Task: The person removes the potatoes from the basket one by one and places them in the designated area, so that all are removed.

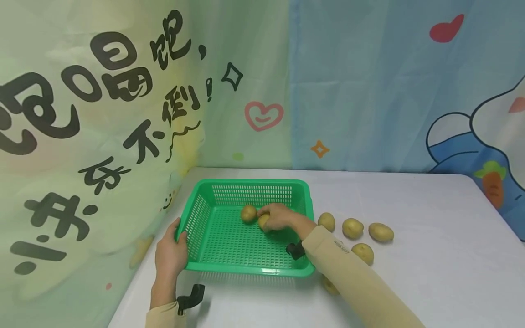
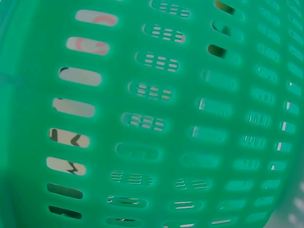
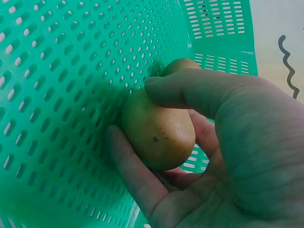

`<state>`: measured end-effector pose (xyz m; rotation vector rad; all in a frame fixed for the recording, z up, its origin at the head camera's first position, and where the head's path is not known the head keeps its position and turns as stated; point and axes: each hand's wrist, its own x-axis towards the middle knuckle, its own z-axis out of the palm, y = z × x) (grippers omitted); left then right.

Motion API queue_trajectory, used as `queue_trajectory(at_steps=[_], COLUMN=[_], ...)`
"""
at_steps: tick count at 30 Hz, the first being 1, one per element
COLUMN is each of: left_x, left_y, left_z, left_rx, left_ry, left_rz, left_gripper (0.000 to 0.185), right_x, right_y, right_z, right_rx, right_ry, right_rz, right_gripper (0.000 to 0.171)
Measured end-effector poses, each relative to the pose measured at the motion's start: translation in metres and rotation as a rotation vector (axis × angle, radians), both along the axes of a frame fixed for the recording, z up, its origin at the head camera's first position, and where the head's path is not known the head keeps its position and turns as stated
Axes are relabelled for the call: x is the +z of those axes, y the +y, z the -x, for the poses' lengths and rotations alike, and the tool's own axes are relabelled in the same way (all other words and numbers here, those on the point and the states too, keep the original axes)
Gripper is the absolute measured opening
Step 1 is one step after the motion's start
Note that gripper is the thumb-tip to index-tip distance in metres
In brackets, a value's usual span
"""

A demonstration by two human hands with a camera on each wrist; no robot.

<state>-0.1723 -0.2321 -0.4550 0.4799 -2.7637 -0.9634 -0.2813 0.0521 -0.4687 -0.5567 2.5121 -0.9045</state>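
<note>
A green plastic basket [image 1: 250,269] with slotted walls stands on the white table. My left hand [image 1: 170,253] grips its left rim, thumb over the edge. Only the slotted basket wall [image 2: 104,142] fills the left wrist view. Down inside the basket, my right hand [image 1: 280,217] holds a potato [image 1: 264,222] near the floor. The right wrist view shows thumb and fingers curled round this potato [image 3: 159,130], close to the slotted floor. Just left of it in the head view lies another potato [image 1: 248,214], partly hidden behind the thumb in the right wrist view.
Several loose potatoes [image 1: 352,228] lie on the table [image 1: 443,255] to the right of the basket. One potato [image 1: 329,286] is partly covered by the right sleeve [image 1: 352,273]. Printed curtains [image 1: 369,91] hang behind and along the left side.
</note>
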Motion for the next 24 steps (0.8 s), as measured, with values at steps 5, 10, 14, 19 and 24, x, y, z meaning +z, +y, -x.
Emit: queue_trajectory(at_steps=[5, 10, 14, 19, 24], left_x=[-0.001, -0.001, 0.0, 0.001, 0.001], left_y=[-0.001, -0.001, 0.0, 0.002, 0.001], left_z=[-0.002, 0.0, 0.0, 0.001, -0.001], left_rx=[-0.007, -0.007, 0.004, -0.004, 0.0], left_ry=[-0.006, 0.003, 0.0, 0.027, 0.033], left_rz=[-0.009, -0.013, -0.011, 0.008, 0.024], left_gripper=[0.047, 0.047, 0.046, 0.046, 0.046], right_x=[-0.003, -0.003, -0.001, 0.001, 0.01], right_y=[0.0, 0.001, 0.001, 0.001, -0.003], right_z=[0.0, 0.001, 0.002, 0.002, 0.0], right_rx=[-0.011, -0.045, -0.056, -0.071, -0.048], right_ry=[0.002, -0.011, -0.036, 0.021, 0.059], right_rz=[0.006, 0.054, 0.093, 0.09, 0.094], right_gripper=[0.053, 0.053, 0.053, 0.049, 0.046])
